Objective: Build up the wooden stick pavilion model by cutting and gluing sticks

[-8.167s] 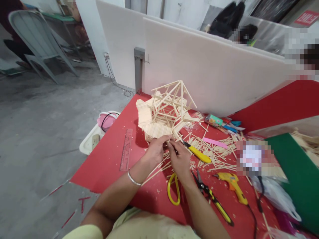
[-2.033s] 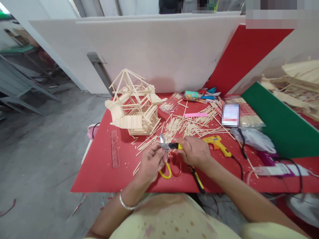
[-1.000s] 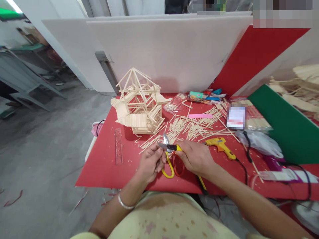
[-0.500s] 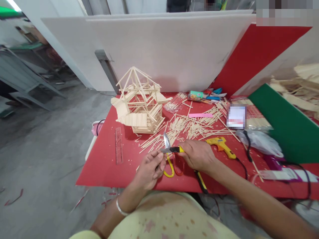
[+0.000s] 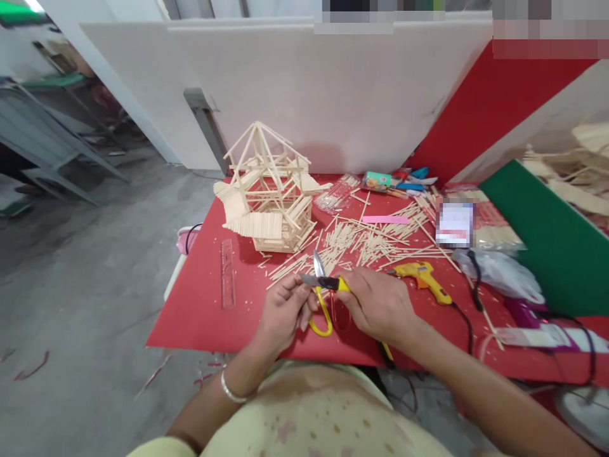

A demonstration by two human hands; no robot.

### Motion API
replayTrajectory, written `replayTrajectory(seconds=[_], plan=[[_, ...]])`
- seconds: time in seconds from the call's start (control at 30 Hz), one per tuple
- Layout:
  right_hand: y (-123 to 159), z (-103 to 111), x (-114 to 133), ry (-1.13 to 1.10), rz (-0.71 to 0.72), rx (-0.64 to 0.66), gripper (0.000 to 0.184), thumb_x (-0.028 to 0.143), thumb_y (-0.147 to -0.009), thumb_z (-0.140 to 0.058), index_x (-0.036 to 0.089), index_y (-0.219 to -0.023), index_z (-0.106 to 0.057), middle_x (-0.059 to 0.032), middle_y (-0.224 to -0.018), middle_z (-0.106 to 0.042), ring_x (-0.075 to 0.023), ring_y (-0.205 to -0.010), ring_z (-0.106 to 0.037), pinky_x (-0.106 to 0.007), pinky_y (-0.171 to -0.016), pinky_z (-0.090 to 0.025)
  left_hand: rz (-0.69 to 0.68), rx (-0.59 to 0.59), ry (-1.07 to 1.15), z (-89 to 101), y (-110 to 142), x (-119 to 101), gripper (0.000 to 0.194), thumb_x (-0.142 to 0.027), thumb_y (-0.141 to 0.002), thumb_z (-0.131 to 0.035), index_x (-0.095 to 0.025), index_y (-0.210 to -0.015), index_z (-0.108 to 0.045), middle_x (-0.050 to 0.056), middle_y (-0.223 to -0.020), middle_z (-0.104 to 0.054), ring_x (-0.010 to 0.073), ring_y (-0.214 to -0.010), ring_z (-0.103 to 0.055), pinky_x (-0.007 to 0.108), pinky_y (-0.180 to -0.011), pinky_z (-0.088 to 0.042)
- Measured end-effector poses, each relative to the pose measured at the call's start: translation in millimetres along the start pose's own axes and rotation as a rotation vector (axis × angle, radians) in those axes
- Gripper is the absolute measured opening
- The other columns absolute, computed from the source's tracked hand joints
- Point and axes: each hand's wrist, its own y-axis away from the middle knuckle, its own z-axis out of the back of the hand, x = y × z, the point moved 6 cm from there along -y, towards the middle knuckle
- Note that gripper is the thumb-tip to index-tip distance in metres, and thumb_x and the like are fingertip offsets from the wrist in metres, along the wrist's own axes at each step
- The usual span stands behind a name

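Observation:
My right hand (image 5: 378, 304) is closed round a yellow-handled cutter (image 5: 318, 274) whose two silver blades stand apart in a V. My left hand (image 5: 285, 311) is pinched shut right at the blades; what its fingertips hold is too small to make out. Both hands hover over the near edge of the red table (image 5: 200, 317). Under them lies a pair of yellow-and-red scissors (image 5: 323, 315). A house built of thin wooden sticks (image 5: 266, 190) stands behind the hands. Several loose sticks (image 5: 366, 241) lie scattered to its right.
A yellow glue gun (image 5: 421, 276) with a black cord lies right of my right hand. A clear ruler (image 5: 227, 273) lies to the left, a pink strip (image 5: 384, 219) farther back. A white partition (image 5: 333, 95) closes the back, a green board (image 5: 556, 247) the right.
Since 8.2 s ago my hands left the stick house and my right hand took up the cutter. Over the last second both hands stayed put; the blades remain apart.

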Motion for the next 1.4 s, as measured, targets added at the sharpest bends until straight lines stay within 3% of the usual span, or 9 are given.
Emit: replayTrajectory(seconds=[0.27, 0.37, 0.57, 0.63, 0.8, 0.9, 1.03, 1.27, 1.4], plan=[[3.3, -14.0, -1.5, 0.025, -0.017, 0.039, 0.043, 0.042, -0.104, -0.035, 0.015, -0.115, -0.066, -0.0076, -0.090, -0.070, -0.0182, -0.077, -0.059, -0.031, -0.067, -0.035, -0.020, -0.010, -0.015, -0.9, 0.2, 2.4, 0.025, -0.037, -0.087, -0.070, -0.013, -0.088, -0.063, 0.000, -0.063, -0.065, 0.0013, -0.032, -0.041, 0.015, -0.034, -0.020], [5.1, -26.6, -13.0, 0.093, -0.065, 0.117, 0.045, 0.047, -0.102, -0.034, 0.017, -0.115, -0.066, -0.0097, -0.092, -0.069, -0.0197, -0.078, -0.060, -0.030, -0.068, -0.035, -0.007, -0.028, -0.004, -4.0, 6.9, -1.6, 0.026, -0.038, -0.084, -0.073, -0.014, -0.085, -0.062, -0.001, -0.060, -0.064, 0.0002, -0.031, -0.037, 0.014, -0.034, -0.020], [7.1, -22.0, -90.3, 0.284, -0.603, 0.284, 0.053, 0.047, -0.103, -0.023, 0.014, -0.124, -0.059, -0.0157, -0.103, -0.069, -0.0230, -0.086, -0.063, -0.029, -0.067, -0.037, -0.019, -0.048, 0.135, 8.7, 15.9, -9.7, 0.028, -0.039, -0.083, -0.076, -0.017, -0.088, -0.060, -0.003, -0.060, -0.065, 0.0022, -0.032, -0.041, 0.013, -0.032, -0.026], [1.1, -22.8, -100.3, 0.277, -0.671, 0.329, 0.053, 0.046, -0.103, -0.021, 0.015, -0.125, -0.058, -0.0163, -0.107, -0.068, -0.0243, -0.091, -0.065, -0.029, -0.069, -0.039, 0.030, -0.020, 0.155, 9.9, 9.3, -0.9, 0.028, -0.040, -0.085, -0.074, -0.018, -0.091, -0.059, 0.000, -0.068, -0.069, 0.0042, -0.035, -0.048, 0.014, -0.033, -0.030], [-24.7, -68.9, -104.8, 0.163, -0.648, 0.480, 0.048, 0.044, -0.103, -0.024, 0.017, -0.131, -0.054, -0.0162, -0.120, -0.065, -0.0278, -0.102, -0.066, -0.034, -0.078, -0.044, 0.054, 0.002, 0.185, 2.0, -7.3, 7.6, 0.031, -0.040, -0.084, -0.075, -0.016, -0.085, -0.055, 0.001, -0.079, -0.072, 0.0025, -0.035, -0.049, 0.013, -0.029, -0.026], [-35.7, -97.0, -116.6, 0.133, -0.663, 0.477, 0.050, 0.045, -0.104, -0.024, 0.016, -0.137, -0.048, -0.0194, -0.122, -0.063, -0.0283, -0.105, -0.065, -0.037, -0.083, -0.045, 0.029, -0.041, 0.169, 6.0, -10.8, 1.3, 0.031, -0.039, -0.081, -0.077, -0.016, -0.084, -0.056, -0.001, -0.078, -0.070, 0.0020, -0.035, -0.049, 0.013, -0.028, -0.026], [-41.9, -114.9, -121.7, 0.119, -0.645, 0.447, 0.048, 0.044, -0.104, -0.028, 0.015, -0.134, -0.049, -0.0195, -0.119, -0.063, -0.0274, -0.104, -0.065, -0.037, -0.084, -0.045, 0.037, -0.071, 0.167, 15.4, -15.0, -1.5, 0.030, -0.039, -0.082, -0.077, -0.015, -0.084, -0.058, -0.002, -0.075, -0.067, 0.0016, -0.035, -0.047, 0.013, -0.029, -0.027], [-42.9, -105.7, -111.3, 0.129, -0.590, 0.354, 0.045, 0.042, -0.101, -0.038, 0.017, -0.134, -0.055, -0.0188, -0.123, -0.061, -0.0308, -0.112, -0.059, -0.039, -0.085, -0.046, 0.041, -0.089, 0.153, 13.9, -21.8, -3.5, 0.030, -0.038, -0.076, -0.082, -0.015, -0.081, -0.064, -0.002, -0.069, -0.063, 0.0013, -0.038, -0.045, 0.013, -0.031, -0.024], [-34.0, -77.0, -88.1, -0.093, -0.485, 0.133, 0.039, 0.039, -0.099, -0.046, 0.017, -0.127, -0.063, -0.0158, -0.119, -0.066, -0.0267, -0.107, -0.061, -0.037, -0.087, -0.046, 0.028, -0.149, 0.161, 25.0, -31.2, -0.5, 0.032, -0.037, -0.070, -0.086, -0.016, -0.083, -0.064, -0.004, -0.064, -0.060, 0.0021, -0.043, -0.045, 0.012, -0.034, -0.024]])
